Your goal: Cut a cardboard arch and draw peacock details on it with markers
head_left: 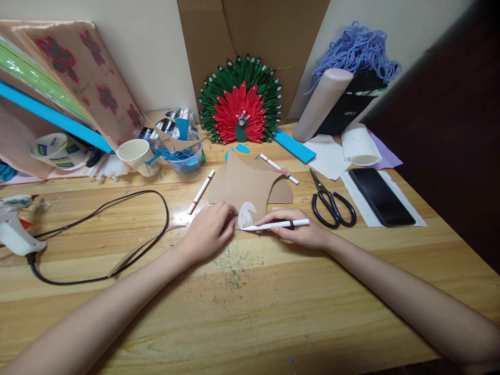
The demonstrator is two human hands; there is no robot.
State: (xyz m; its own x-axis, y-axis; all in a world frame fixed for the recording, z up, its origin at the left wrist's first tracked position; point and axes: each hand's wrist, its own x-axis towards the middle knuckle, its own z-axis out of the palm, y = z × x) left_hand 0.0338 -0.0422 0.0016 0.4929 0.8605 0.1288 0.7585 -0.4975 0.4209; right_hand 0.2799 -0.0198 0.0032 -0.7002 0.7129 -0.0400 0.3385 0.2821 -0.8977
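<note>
With the left hand [209, 229] pressing the brown card [244, 190] flat mid-worktop, the right hand [300, 232] (fingers closed on the white marker [279, 225]) should stroke lightly to fill the white patch [247, 214] evenly.

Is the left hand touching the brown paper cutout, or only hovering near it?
Touching. The head view shows the left hand with its fingers pressed down on the lower left edge of the brown paper cutout, no gap between them.
</note>
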